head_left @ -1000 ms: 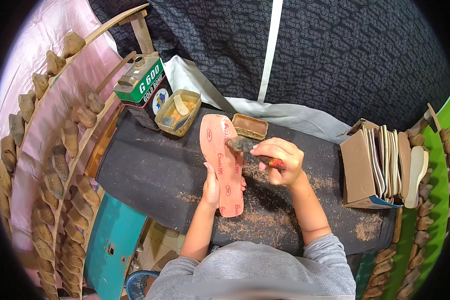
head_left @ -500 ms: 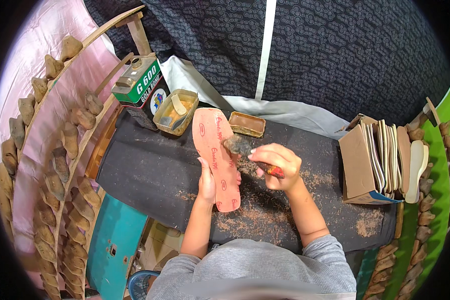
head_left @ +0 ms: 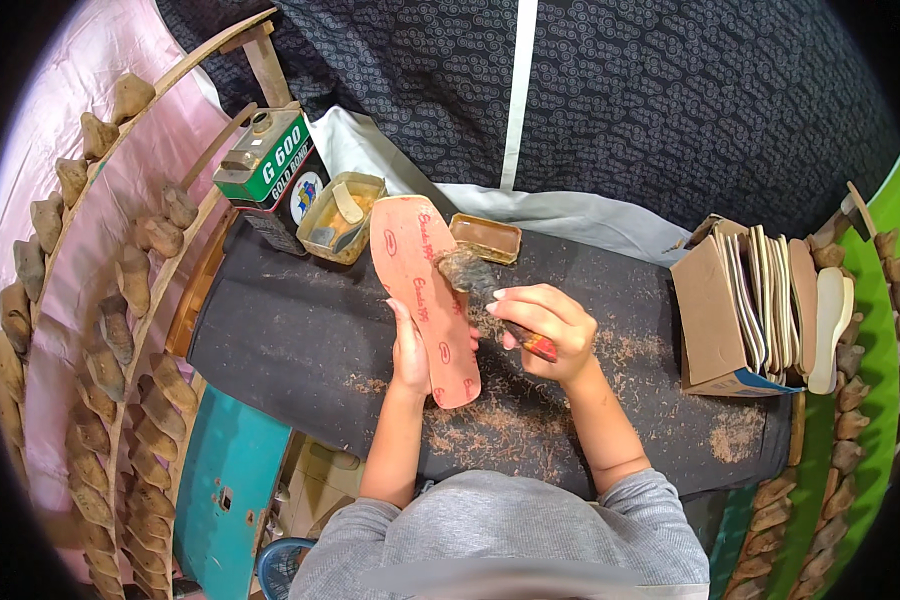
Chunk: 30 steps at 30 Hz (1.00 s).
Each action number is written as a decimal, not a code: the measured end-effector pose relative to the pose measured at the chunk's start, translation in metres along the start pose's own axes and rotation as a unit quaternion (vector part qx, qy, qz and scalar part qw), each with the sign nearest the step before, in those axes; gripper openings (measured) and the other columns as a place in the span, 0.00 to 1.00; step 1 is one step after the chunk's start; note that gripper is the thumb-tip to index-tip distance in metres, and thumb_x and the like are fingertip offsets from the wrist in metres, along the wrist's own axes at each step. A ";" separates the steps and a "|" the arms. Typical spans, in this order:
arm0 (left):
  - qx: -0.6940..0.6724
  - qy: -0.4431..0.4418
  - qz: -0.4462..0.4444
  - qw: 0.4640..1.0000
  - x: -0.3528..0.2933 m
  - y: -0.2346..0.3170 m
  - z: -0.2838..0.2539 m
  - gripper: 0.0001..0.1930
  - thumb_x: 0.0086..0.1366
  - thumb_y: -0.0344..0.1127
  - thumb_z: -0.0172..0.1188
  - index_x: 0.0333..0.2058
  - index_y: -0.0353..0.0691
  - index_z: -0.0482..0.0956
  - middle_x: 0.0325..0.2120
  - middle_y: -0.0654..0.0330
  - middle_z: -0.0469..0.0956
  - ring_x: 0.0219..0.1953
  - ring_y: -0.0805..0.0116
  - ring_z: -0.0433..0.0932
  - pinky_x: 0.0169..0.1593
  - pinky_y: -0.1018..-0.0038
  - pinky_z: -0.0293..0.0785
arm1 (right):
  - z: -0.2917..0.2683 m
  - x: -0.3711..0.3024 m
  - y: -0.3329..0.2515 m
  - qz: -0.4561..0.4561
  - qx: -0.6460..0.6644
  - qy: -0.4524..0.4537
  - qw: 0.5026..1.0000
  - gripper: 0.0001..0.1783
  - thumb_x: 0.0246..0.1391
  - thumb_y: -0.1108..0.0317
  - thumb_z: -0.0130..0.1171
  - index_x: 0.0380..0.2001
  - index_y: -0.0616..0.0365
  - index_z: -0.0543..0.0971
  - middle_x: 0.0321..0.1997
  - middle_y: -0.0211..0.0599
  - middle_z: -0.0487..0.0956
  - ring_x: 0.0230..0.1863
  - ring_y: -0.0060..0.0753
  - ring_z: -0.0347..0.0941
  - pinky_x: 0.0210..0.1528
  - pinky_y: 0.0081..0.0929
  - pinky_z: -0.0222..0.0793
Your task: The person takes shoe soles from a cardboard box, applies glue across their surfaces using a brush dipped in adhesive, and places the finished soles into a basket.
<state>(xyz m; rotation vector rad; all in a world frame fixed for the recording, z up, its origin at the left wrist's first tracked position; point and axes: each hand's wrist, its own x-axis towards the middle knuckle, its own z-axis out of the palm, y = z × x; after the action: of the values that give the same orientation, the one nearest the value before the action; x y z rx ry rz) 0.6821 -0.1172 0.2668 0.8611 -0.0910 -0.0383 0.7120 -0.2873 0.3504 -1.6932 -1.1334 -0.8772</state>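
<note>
My left hand [head_left: 408,350] grips a long pinkish-orange insole board [head_left: 425,300] with red print, thumb on its left edge and fingertips showing at the right edge. The board stands tilted over the table, its wider end away from me. In my right hand [head_left: 550,330] is a paintbrush [head_left: 530,341] with a red-and-dark handle. Its grey, clotted bristles meet the board's upper right edge. Just beyond lies a shallow rectangular tin [head_left: 486,238] with brown stuff inside. A yellowish tub [head_left: 318,240] holding a pale spatula-like piece [head_left: 348,203] stands to the left.
A green-and-black metal can [head_left: 270,180] stands at the back left. Brown shavings [head_left: 510,430] litter the dark-covered table [head_left: 270,330]. At right, a cardboard box [head_left: 710,310] holds several upright soles. Racks of wooden shoe lasts [head_left: 115,325] flank both sides.
The board has tilted slightly further left at its top, and the brush in my right hand has moved with it along the right edge. The whole view has shifted a little.
</note>
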 end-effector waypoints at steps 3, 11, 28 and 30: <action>-0.038 0.108 0.040 0.993 0.008 0.007 0.014 0.42 0.62 0.70 0.20 0.55 0.39 0.63 0.39 0.53 0.75 0.35 0.64 0.76 0.38 0.69 0.76 | 0.002 -0.010 -0.001 0.012 0.025 -0.045 0.999 0.14 0.37 0.72 0.65 0.33 0.59 0.80 0.34 0.40 0.79 0.32 0.39 0.77 0.33 0.29 0.74; 0.011 0.071 0.088 0.994 0.014 0.013 -0.004 0.39 0.64 0.68 0.24 0.59 0.39 0.58 0.49 0.49 0.71 0.38 0.65 0.75 0.40 0.70 0.76 | 0.003 -0.039 -0.015 0.068 0.111 -0.089 0.987 0.15 0.33 0.76 0.64 0.31 0.60 0.80 0.32 0.40 0.79 0.32 0.39 0.78 0.34 0.29 0.74; -0.128 0.048 0.080 0.987 0.024 0.015 -0.009 0.40 0.63 0.69 0.26 0.56 0.40 0.62 0.46 0.50 0.73 0.33 0.65 0.75 0.35 0.71 0.76 | 0.003 -0.046 -0.020 0.058 0.098 -0.058 0.992 0.16 0.30 0.76 0.63 0.31 0.59 0.80 0.31 0.40 0.79 0.31 0.39 0.78 0.33 0.28 0.74; -0.133 0.053 0.084 0.986 0.025 0.014 -0.012 0.40 0.63 0.69 0.26 0.57 0.40 0.61 0.46 0.50 0.73 0.33 0.65 0.75 0.36 0.71 0.76 | -0.001 -0.048 -0.019 0.071 0.110 -0.068 0.989 0.15 0.31 0.75 0.63 0.29 0.60 0.80 0.30 0.41 0.79 0.31 0.39 0.78 0.32 0.27 0.74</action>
<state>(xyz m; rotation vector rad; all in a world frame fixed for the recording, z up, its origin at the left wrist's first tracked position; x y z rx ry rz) 0.7079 -0.1005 0.2716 0.5857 -0.0579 0.1509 0.6779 -0.2994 0.3138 -1.6464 -1.1393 -0.5342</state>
